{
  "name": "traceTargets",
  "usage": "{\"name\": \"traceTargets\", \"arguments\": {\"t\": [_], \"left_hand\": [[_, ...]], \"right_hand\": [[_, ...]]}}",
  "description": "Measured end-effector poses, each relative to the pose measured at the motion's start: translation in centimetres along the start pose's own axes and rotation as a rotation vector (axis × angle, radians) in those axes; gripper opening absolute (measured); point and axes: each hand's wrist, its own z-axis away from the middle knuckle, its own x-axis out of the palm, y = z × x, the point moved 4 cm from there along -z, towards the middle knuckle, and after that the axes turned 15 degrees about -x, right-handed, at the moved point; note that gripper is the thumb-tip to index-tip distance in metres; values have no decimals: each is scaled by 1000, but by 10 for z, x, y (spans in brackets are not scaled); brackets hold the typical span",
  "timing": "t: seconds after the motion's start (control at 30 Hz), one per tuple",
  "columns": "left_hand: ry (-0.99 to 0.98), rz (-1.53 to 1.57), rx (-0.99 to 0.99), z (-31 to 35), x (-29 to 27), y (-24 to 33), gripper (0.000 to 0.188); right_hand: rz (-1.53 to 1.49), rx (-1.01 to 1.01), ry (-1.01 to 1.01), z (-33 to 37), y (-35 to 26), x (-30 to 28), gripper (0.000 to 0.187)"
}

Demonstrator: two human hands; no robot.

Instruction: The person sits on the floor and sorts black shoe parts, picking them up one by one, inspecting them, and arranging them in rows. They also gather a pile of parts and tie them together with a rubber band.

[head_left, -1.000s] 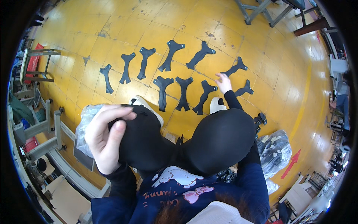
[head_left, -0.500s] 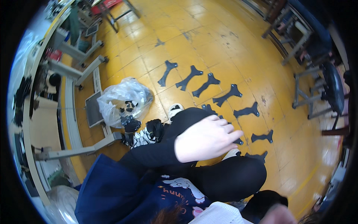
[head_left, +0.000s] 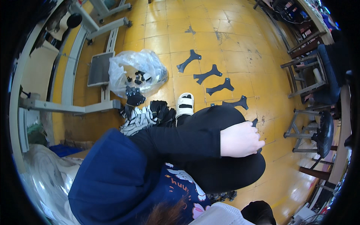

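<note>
My left hand (head_left: pixel 242 140), in a black sleeve, hangs just above my bent knee with its fingers curled downward. The tip of a black forked flat piece (head_left: pixel 255 122) shows beyond its knuckles. Another dark bit sits at the fingertips, and what lies under the palm is hidden. Similar black forked pieces lie in a curved row on the floor; the far one (head_left: pixel 188 60), a middle one (head_left: pixel 220 87) and a near one (head_left: pixel 236 102) are in plain sight. My right hand is out of view.
A clear plastic bag (head_left: pixel 157 71) holding small black pieces stands left of my white sandal (head_left: pixel 185 105). Beside it lie bundles of black and white strips (head_left: pixel 138 118). A grey metal frame (head_left: pixel 67 107) runs along the left; a black-seated stool (head_left: pixel 324 135) stands at right.
The view has swung right. My left hand has moved right over the row, and pieces on the right are now hidden. My right hand, blurred at the lower right before, has left the picture.
</note>
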Motion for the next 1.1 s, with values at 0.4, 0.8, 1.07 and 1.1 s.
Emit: {"name": "traceTargets", "arguments": {"t": [0.4, 0.8, 1.07, 1.1], "left_hand": [[19, 111, 43, 4, 11, 2, 19], [-326, 49, 124, -12, -10, -9, 39], [-650, -44, 112, -39, -14, -26, 46], [-644, -44, 117, -43, -14, -26, 45]], "right_hand": [[-5, 6, -77, -19, -6, 4, 24], [131, 0, -54, -11, 2, -28, 22], [267, 55, -50, 10, -9, -70, 21], [285, 69, -52, 13, -14, -75, 21]]}}
